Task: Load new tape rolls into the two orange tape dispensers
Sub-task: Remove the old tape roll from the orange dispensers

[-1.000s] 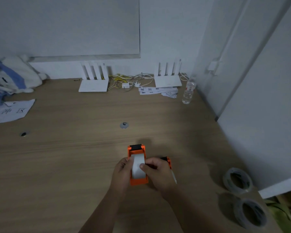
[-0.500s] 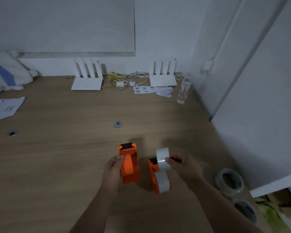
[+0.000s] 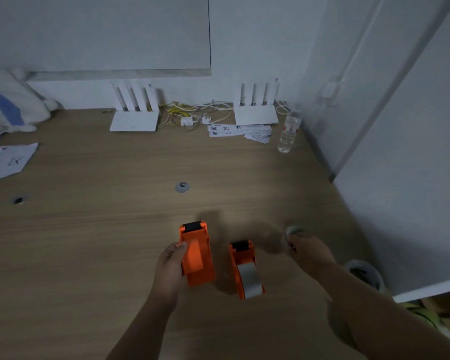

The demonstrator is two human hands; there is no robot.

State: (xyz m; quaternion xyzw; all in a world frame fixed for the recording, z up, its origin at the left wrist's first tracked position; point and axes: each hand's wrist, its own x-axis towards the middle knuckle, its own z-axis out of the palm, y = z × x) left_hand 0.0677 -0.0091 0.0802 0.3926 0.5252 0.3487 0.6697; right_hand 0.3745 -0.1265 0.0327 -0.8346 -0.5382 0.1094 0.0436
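While the left hand [image 3: 170,271] still grips 1 dispenser [image 3: 196,253], the right hand [image 3: 308,253] has carried its roll [image 3: 292,230] rightward, fingers pinching it; roll blurred, half hidden.

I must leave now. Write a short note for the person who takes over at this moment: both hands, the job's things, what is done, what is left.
Left hand: grips the left dispenser by its side; its cradle holds no roll.
Right hand: to the right of both dispensers, fingers closed on a small roll; it is blurred, so which roll I cannot tell.
Right dispenser: on the table, a white roll sits in it.
Spare clear roll: at the right table edge.
Done: left dispenser emptied.
Left: fit a new roll there; check the right one.
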